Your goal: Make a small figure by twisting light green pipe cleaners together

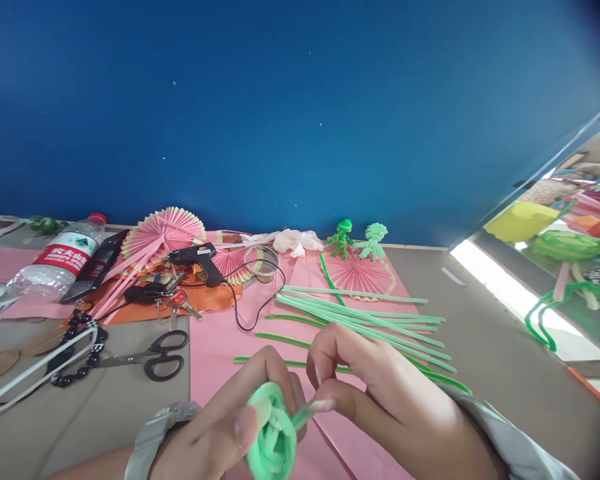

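At the bottom centre of the frame, the left hand curls closed around a light green coil of pipe cleaner, thumb pressed on it. The right hand pinches the coil's loose end between thumb and forefinger. Just above lie green pipe cleaners on pink paper; scissors and a glue gun sit on the surface at left

On the surface: 2 hands at work, left hand and right hand. 1 coiled green pipe-cleaner ball betw. them. 2 small pipe-cleaner figures. 1 glue gun, 1 pr scissors, 1 water bottle, 1 bunch of keys. Approx. 3 pink paper fans. Loose green pipe cleaners: too many overlapping to count.
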A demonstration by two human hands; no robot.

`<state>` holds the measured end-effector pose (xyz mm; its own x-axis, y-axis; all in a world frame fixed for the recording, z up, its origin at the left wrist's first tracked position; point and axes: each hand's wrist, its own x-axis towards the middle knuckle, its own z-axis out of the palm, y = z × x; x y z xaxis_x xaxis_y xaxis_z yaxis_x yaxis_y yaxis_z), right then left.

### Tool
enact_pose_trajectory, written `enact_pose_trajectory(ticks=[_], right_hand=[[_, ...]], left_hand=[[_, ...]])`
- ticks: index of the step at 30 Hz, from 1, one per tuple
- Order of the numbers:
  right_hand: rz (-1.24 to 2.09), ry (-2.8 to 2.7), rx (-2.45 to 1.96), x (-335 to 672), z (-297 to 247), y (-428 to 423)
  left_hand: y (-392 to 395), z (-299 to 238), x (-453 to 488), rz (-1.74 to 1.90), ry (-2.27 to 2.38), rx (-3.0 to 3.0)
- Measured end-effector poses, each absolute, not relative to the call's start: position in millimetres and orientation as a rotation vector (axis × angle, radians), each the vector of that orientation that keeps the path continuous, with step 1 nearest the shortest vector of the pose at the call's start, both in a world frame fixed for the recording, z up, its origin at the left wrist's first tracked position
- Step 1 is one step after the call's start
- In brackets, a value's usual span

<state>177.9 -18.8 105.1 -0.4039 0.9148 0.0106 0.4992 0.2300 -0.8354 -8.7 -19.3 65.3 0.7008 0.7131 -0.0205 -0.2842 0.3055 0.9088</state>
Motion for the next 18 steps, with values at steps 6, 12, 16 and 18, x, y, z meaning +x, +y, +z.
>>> enact_pose_trajectory(ticks=[6, 12, 16, 18], right_hand=[[1.071, -1.864, -1.114, 175.5, 97.6, -18.6], [1.231, -2.041, -0.995, 177.4, 96.0, -11.5], [1.248, -2.036, -0.854, 177.8, 89.2, -7.0], [1.21, -2.021, -0.888, 177.6, 85.9, -7.0]], left_hand=[[-20.4, 65.2, -7.3, 0.722, 0.627, 1.104], [-12.8, 70.8, -8.6, 0.589, 0.556, 1.029], [-5.9, 74.7, -6.5, 0.539, 0.418, 0.864], [-5.6, 72.6, -5.6, 0.535, 0.42, 0.84]])
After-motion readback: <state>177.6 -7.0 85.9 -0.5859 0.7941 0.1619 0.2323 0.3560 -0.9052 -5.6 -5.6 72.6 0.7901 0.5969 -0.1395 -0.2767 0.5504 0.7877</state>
